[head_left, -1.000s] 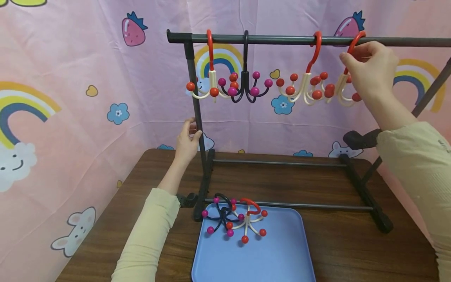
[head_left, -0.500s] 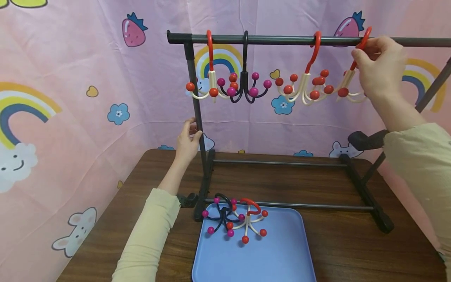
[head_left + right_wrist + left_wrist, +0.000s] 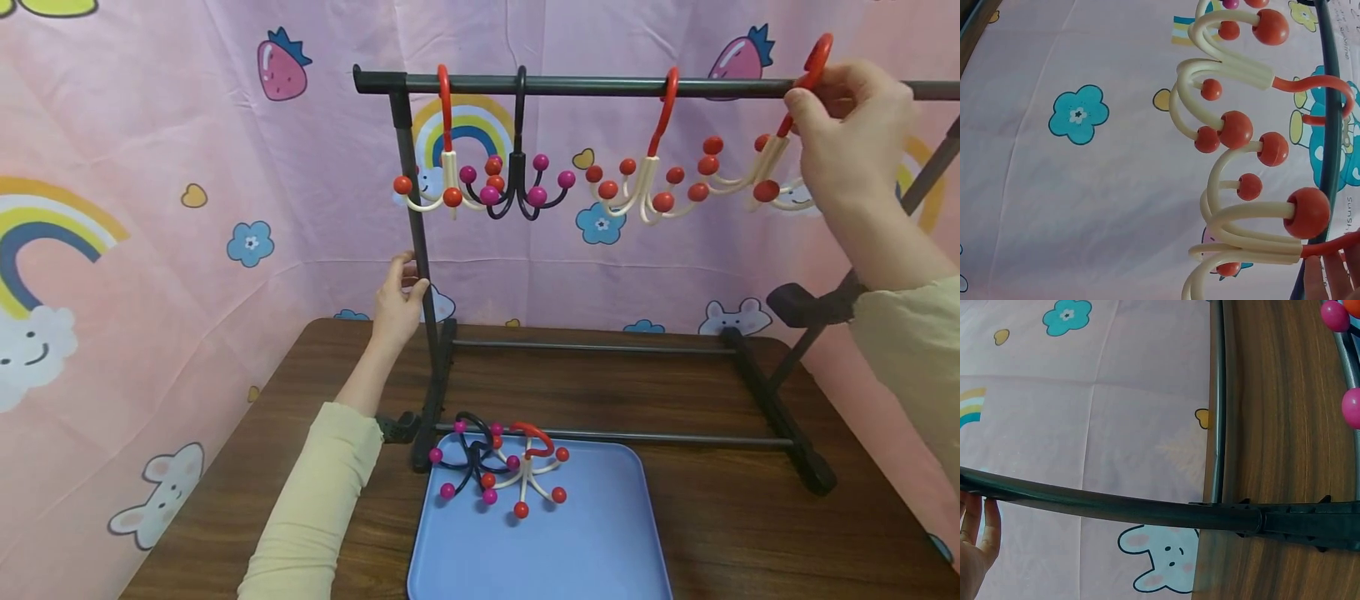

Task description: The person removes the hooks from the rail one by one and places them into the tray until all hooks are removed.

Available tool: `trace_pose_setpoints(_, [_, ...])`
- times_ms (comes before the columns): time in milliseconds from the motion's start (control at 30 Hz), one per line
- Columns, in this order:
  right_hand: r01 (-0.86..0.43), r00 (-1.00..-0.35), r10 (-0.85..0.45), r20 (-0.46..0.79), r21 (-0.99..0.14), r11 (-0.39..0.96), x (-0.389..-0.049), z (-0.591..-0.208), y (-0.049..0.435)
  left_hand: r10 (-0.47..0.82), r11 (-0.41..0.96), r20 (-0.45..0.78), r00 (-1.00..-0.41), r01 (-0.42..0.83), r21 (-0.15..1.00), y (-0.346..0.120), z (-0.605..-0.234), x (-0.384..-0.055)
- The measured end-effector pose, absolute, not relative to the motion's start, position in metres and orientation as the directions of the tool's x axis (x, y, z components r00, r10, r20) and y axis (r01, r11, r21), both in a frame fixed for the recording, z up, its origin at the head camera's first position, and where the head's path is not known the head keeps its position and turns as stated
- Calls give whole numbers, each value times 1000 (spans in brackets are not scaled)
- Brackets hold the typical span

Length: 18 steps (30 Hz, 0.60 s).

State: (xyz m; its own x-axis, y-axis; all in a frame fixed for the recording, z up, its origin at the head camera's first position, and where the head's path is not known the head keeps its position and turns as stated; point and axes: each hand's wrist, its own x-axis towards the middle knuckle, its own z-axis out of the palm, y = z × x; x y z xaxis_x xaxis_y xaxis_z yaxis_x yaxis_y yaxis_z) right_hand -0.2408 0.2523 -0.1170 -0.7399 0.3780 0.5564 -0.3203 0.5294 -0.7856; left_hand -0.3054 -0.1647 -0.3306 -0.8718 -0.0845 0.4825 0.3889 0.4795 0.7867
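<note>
My right hand pinches the red hook of a cream multi-arm hanger with red ball tips, at the right part of the black rail. The top of that hook stands above the rail; whether its tip touches the rail is hidden by the fingers. In the right wrist view the held hanger lies close beside another red-and-cream hanger, which hangs on the rail. My left hand grips the rack's left upright post, with thumb and fingertips against it.
A red-and-cream hanger and a black one with pink balls hang farther left. Below, a blue tray bears a black hanger and a red-and-cream hanger. The rack's foot bars stand on the wooden table.
My right hand has moved right and up along the rail with the hanger, whose hook has risen and tilted. The left hand stays on the post.
</note>
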Motion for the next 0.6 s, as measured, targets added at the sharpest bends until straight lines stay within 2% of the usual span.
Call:
trace_pose_setpoints(233, [-328, -688, 419, 592, -769, 548, -229, -129, 255, -88, 470, 472, -877, 382, 796, -164, -331, -307])
trace_pose_setpoints(500, [-204, -677, 472, 565, -760, 618, -212, -147, 257, -81, 458, 476, -876, 392, 798, -164, -330, -306])
trace_pose_setpoints(600, [-226, -647, 464, 605, -734, 641, -207, -157, 255, -80, 464, 479, -874, 393, 794, -164, -329, -305])
